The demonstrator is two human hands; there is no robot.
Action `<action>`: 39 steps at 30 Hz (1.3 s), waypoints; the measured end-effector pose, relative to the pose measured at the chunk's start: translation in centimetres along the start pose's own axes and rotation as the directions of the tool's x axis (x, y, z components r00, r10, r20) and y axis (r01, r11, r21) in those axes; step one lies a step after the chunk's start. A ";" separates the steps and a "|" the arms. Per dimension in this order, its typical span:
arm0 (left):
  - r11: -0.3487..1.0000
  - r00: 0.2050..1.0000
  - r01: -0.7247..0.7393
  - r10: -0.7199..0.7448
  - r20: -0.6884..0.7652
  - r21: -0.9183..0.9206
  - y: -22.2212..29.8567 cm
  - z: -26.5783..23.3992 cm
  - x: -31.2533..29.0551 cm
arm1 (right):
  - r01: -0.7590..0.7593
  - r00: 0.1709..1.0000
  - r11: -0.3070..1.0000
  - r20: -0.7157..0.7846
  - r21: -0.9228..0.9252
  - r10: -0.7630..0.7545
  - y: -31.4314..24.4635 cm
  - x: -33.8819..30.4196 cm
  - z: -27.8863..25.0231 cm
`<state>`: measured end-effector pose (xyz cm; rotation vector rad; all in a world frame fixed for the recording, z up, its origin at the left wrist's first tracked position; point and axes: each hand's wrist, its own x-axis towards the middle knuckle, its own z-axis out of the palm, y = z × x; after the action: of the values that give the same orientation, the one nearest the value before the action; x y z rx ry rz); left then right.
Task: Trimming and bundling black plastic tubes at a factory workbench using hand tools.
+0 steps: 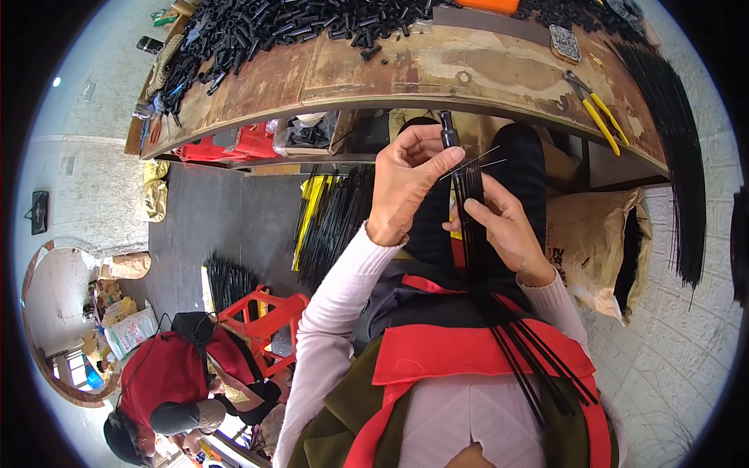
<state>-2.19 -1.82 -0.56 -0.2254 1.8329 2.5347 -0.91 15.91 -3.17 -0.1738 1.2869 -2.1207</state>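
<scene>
The left hand (417, 175) pinches a black tube (448, 132) by the far end of thin black sticks (470, 204), which the right hand (505, 225) grips. It looks partway done: many loose tubes (289, 31) lie on the table (351, 82) at left, other sticks (677, 164) at right.

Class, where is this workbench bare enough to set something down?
Bare wood shows along the workbench front, between the heap of black tubes and the yellow-handled pliers. Crowded: upper left, under that heap, and far right, where black strands hang over. The left hand and right hand occupy space just off the edge.
</scene>
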 end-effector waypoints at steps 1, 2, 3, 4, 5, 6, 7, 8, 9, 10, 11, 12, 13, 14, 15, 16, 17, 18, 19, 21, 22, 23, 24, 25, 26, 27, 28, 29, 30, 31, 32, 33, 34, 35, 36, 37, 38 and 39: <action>1.000 1.000 0.000 0.000 -0.002 0.000 -0.1 -0.1 -0.1 | -0.002 1.000 1.000 -0.009 0.008 0.003 -0.1 0.0 0.1; 1.000 1.000 0.017 -0.017 -0.005 -0.012 -0.2 -0.1 -0.1 | -0.003 1.000 1.000 -0.020 0.016 0.004 -0.1 0.0 0.1; 0.999 0.999 0.034 -0.034 -0.008 -0.024 -0.3 -0.1 -0.2 | -0.003 1.000 1.000 -0.020 0.017 0.004 -0.1 0.0 0.1; 0.999 0.999 0.035 -0.035 -0.008 -0.024 -0.1 -0.2 -0.4 | -0.006 1.000 1.000 -0.014 0.015 0.006 0.0 0.1 0.0; 0.994 0.998 0.060 -0.063 -0.025 -0.088 0.3 -0.4 -0.6 | -0.008 1.000 1.000 -0.010 0.012 0.009 0.1 0.1 -0.1; 0.985 0.995 0.085 -0.092 -0.040 -0.152 0.4 -0.4 -0.9 | -0.009 1.000 1.000 -0.012 0.013 0.009 0.1 0.0 -0.2; 0.985 0.995 0.086 -0.093 -0.040 -0.152 0.2 -0.4 -1.3 | -0.004 1.000 1.000 -0.008 0.010 0.004 0.1 -0.1 -0.2; 0.993 0.999 0.034 -0.036 -0.012 -0.111 0.0 -0.5 -1.9 | 0.002 1.000 1.000 -0.004 0.008 -0.002 0.1 -0.1 -0.2; 0.997 1.000 -0.019 0.020 0.018 -0.072 0.0 -0.4 -2.5 | 0.001 1.000 1.000 -0.003 0.009 -0.001 0.1 0.0 -0.2; 0.998 0.999 -0.049 0.049 0.012 -0.043 0.1 0.0 -3.0 | 0.005 1.000 1.000 0.001 0.007 -0.005 0.1 0.0 -0.2; 0.998 0.999 -0.048 0.049 0.007 -0.043 0.3 0.2 -3.1 | 0.006 1.000 1.000 0.008 0.003 -0.006 0.1 0.0 -0.1; 0.997 0.997 -0.073 0.073 -0.025 -0.005 0.5 0.4 -3.1 | 0.002 1.000 1.000 0.010 0.003 -0.002 0.1 0.0 0.1; 0.995 0.994 -0.095 0.097 -0.055 0.033 0.6 0.5 -3.2 | -0.005 1.000 1.000 -0.006 -0.002 0.005 0.2 -0.1 0.1; 0.996 0.995 -0.076 0.078 -0.068 0.037 0.8 0.5 -3.0 | -0.008 1.000 1.000 -0.023 -0.008 0.008 0.2 0.0 0.2; 0.996 0.995 -0.077 0.079 -0.067 0.036 0.8 0.4 -3.0 | -0.007 1.000 1.000 -0.024 -0.009 0.007 0.2 0.1 0.2; 0.997 0.994 -0.073 0.076 -0.080 0.038 0.8 0.3 -3.1 | -0.008 1.000 1.000 -0.006 -0.015 0.008 0.2 0.2 0.2; 0.997 0.994 -0.069 0.072 -0.088 0.044 0.8 0.3 -3.1 | -0.005 1.000 1.000 0.009 -0.016 0.005 0.3 0.1 0.2; 0.997 0.994 -0.068 0.072 -0.081 0.047 0.7 0.2 -3.0 | 0.001 1.000 1.000 0.004 -0.013 -0.001 0.3 0.0 0.1; 0.997 0.996 -0.064 0.061 -0.059 -0.037 0.5 0.0 -2.8 | -0.004 1.000 1.000 0.021 0.004 0.004 0.2 0.0 0.1; 0.991 0.998 -0.054 0.050 -0.035 -0.126 0.0 -0.7 -2.3 | -0.011 0.999 1.000 0.034 0.018 0.010 0.1 0.2 0.0; 0.979 1.000 -0.014 0.013 -0.011 -0.202 -0.2 -1.0 -2.0 | -0.021 0.999 1.000 0.043 0.018 0.020 0.1 0.2 0.0; 0.961 1.000 0.027 -0.023 0.015 -0.276 -0.4 -1.3 -1.9 | -0.032 0.998 0.999 0.053 0.017 0.031 0.1 0.3 0.0; 0.961 1.000 0.028 -0.024 0.018 -0.276 -0.6 -1.5 -1.7 | -0.031 0.998 0.999 0.050 0.017 0.030 0.1 0.3 -0.1; 0.955 0.999 0.033 -0.022 0.042 -0.296 -0.8 -1.6 -1.5 | -0.039 0.997 0.999 0.061 0.031 0.037 0.0 0.4 -0.2; 0.948 0.998 0.038 -0.019 0.062 -0.315 -0.9 -1.7 -1.5 | -0.051 0.996 0.998 0.075 0.046 0.047 0.0 0.4 -0.2; 0.949 0.998 0.039 -0.021 0.063 -0.313 -0.9 -1.8 -1.5 | -0.050 0.996 0.998 0.074 0.048 0.046 0.0 0.4 -0.3; 0.943 0.994 0.066 -0.033 0.105 -0.326 -0.9 -1.9 -1.4 | -0.053 0.995 0.996 0.089 0.078 0.046 0.1 0.4 -0.4; 0.937 0.988 0.092 -0.044 0.148 -0.337 -0.9 -2.0 -1.3 | -0.056 0.994 0.993 0.104 0.108 0.044 0.2 0.4 -0.6; 0.938 0.988 0.094 -0.045 0.151 -0.335 -1.0 -2.3 -1.0 | -0.053 0.994 0.993 0.102 0.110 0.041 0.2 0.5 -0.7; 0.924 0.971 0.149 -0.069 0.231 -0.351 -1.2 -2.8 -0.6 | -0.090 0.985 0.988 0.157 0.126 0.070 0.1 0.7 -0.9; 0.909 0.947 0.203 -0.088 0.308 -0.363 -1.5 -3.2 -0.3 | -0.128 0.972 0.982 0.213 0.140 0.097 0.0 0.8 -1.1; 0.911 0.946 0.202 -0.087 0.311 -0.359 -1.8 -3.4 -0.2 | -0.124 0.973 0.982 0.214 0.141 0.092 0.0 0.8 -1.0; 0.914 0.943 0.210 -0.096 0.319 -0.348 -2.1 -3.7 -0.2 | -0.115 0.978 0.983 0.187 0.143 0.087 0.1 0.7 -0.7; 0.916 0.938 0.219 -0.104 0.330 -0.335 -2.0 -3.7 0.0 | -0.104 0.984 0.984 0.159 0.145 0.081 0.1 0.7 -0.6; 0.919 0.937 0.219 -0.104 0.335 -0.328 -1.8 -3.6 0.0 | -0.097 0.985 0.984 0.159 0.149 0.073 0.0 0.9 -0.4; 0.962 0.958 0.152 -0.088 0.272 -0.226 -1.5 -3.5 -0.2 | -0.047 0.991 0.989 0.133 0.137 0.029 -0.3 1.1 -0.2; 0.988 0.974 0.096 -0.069 0.216 -0.117 -1.0 -3.0 -0.5 | 0.002 0.995 0.992 0.099 0.126 -0.014 -0.4 1.0 0.0; 0.999 0.986 0.045 -0.044 0.164 -0.001 -0.3 -2.6 -0.9 | 0.009 0.996 0.990 0.090 0.138 -0.022 -0.4 1.2 -0.1</action>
<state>-1.03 -4.09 -1.56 -0.0549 1.7419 2.4472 -2.06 15.40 -3.12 -0.2203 1.0856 -2.1800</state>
